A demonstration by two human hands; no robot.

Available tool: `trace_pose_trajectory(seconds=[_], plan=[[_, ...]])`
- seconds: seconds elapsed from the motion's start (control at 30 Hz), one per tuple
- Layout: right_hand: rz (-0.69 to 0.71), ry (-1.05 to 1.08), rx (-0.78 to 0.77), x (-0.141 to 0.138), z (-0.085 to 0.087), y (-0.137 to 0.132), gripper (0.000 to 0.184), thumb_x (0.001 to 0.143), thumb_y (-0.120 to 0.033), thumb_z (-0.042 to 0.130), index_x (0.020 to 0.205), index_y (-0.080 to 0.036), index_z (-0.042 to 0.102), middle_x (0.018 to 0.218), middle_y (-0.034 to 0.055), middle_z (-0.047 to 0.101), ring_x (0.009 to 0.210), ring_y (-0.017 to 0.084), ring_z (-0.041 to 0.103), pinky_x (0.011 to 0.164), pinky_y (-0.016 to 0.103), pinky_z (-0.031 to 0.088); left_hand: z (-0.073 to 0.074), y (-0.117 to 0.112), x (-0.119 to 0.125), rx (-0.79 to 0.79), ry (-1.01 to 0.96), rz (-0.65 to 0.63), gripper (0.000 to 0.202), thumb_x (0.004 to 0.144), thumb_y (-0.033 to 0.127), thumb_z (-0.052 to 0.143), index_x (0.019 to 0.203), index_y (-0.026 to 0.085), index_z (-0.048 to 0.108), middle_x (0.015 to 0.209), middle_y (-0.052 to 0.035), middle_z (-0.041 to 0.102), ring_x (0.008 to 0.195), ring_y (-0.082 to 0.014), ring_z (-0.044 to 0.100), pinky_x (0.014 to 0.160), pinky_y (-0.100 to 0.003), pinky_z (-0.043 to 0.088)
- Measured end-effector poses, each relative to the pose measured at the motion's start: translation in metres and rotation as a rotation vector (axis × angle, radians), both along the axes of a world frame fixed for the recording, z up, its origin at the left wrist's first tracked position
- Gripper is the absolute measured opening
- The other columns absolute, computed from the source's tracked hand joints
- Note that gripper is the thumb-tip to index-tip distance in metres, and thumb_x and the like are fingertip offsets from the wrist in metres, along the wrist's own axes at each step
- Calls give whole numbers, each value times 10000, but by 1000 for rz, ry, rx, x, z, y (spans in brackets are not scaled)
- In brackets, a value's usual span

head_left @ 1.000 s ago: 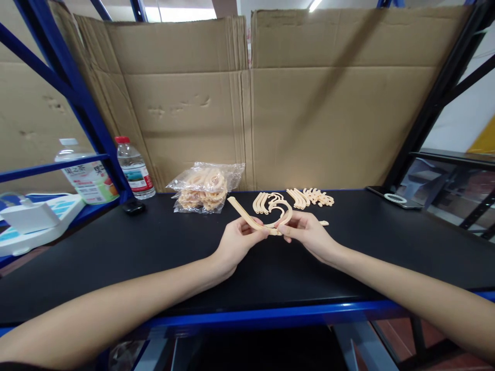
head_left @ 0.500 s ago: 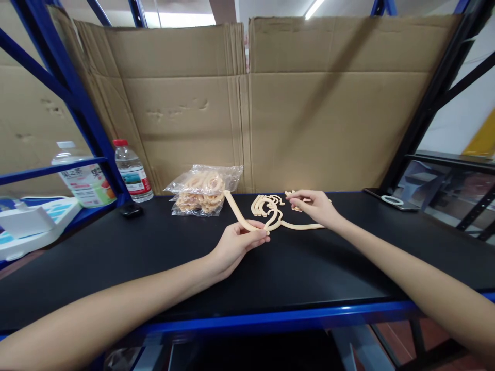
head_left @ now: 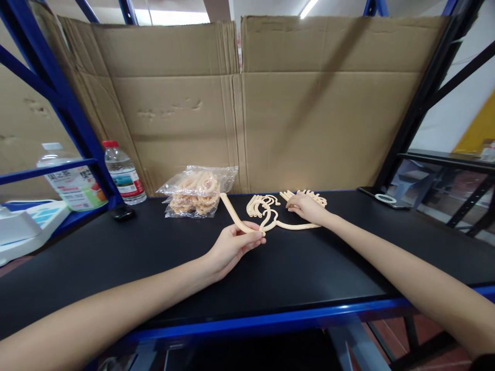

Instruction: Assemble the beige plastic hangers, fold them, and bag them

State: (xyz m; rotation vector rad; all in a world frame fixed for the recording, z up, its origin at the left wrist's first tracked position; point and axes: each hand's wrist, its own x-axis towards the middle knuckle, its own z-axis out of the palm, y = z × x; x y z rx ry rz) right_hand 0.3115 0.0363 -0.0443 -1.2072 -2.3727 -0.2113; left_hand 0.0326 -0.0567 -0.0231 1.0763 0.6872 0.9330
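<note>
My left hand point(head_left: 237, 241) is closed on a beige plastic clothes hanger point(head_left: 232, 210) near its centre. One arm of the hanger slants up to the left, another stretches right along the table, and its hook curves away from me. Over a row of beige hanger pieces point(head_left: 316, 196) at the right, my right hand point(head_left: 307, 207) reaches down with fingers bent and drawn together. What lies between those fingertips is hidden. Just behind the held hanger lies a group of beige hooks point(head_left: 255, 206).
A clear plastic bag of beige parts point(head_left: 193, 198) lies at the back left. Further left stand a red-capped water bottle point(head_left: 126, 178), a black mouse point(head_left: 122, 213) and a larger bottle point(head_left: 73, 188). A phone with a white ring point(head_left: 398, 202) lies right. Cardboard point(head_left: 332, 113) walls the back.
My right hand has come down and slightly left onto the row of beige pieces. My left hand still holds the hanger. The whole view has shifted a little.
</note>
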Motion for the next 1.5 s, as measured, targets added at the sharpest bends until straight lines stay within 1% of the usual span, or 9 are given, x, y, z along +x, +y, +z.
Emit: trace_pose_trajectory(seconds=[0.1,0.23,0.4,0.5,0.67,0.97,1.2,1.33,1.5], plan=[[41,115,29,-2,2,-2,153,846,-164,527,817,-175,677,934,91,664,921,223,572,866,388,424,1,-1,0,-4,-2,6,252,622,154,819,799,105,647,736,-28,660,734,-118,656,741,-184,505],[29,496,71,-7,10,-6,149,854,-250,520,829,-176,647,928,90,658,869,204,600,796,363,458,1,-2,0,4,-6,15,262,609,155,825,780,100,634,717,-26,648,722,-118,647,702,-181,496],[63,1024,-104,-27,27,-28,224,858,-378,521,943,-174,558,917,80,660,604,142,622,569,302,472,-1,-1,-1,2,-23,6,279,593,167,833,777,106,633,727,-23,644,726,-118,643,727,-194,489],[165,1199,-206,-44,34,-49,253,829,-414,581,934,-188,544,1022,90,651,646,139,652,583,292,498,-2,0,-2,3,-37,-4,281,582,170,839,768,113,636,736,-20,643,732,-121,643,752,-213,486],[247,1246,-414,-68,36,-71,292,786,-435,642,905,-169,642,960,86,671,813,163,651,787,338,525,-3,1,-2,13,-30,-9,271,591,172,834,770,116,639,724,-20,641,729,-120,636,754,-225,477],[150,1403,-537,-74,32,-71,252,573,-282,806,758,-148,697,1199,98,571,767,129,617,755,314,533,-3,2,-4,-1,-37,-28,253,615,170,825,775,118,636,726,-23,654,725,-111,637,738,-200,476],[254,1551,-793,-76,28,-74,564,556,-158,822,1056,-244,575,789,-12,620,823,176,658,800,335,533,-2,0,-5,15,-24,-21,265,600,173,832,768,119,635,742,-33,664,727,-117,627,742,-220,473],[275,1470,-875,-79,29,-77,360,587,-203,820,895,-197,634,821,7,635,839,160,645,817,314,519,-3,1,-5,29,-6,-18,259,590,166,833,754,120,637,709,-16,642,676,-98,590,682,-210,455],[277,1323,-913,-82,28,-80,267,628,-212,801,844,-168,651,805,10,659,699,96,605,675,239,501,-5,2,-5,51,-17,-32,243,604,158,824,746,120,631,721,-19,644,675,-85,571,678,-195,446]])
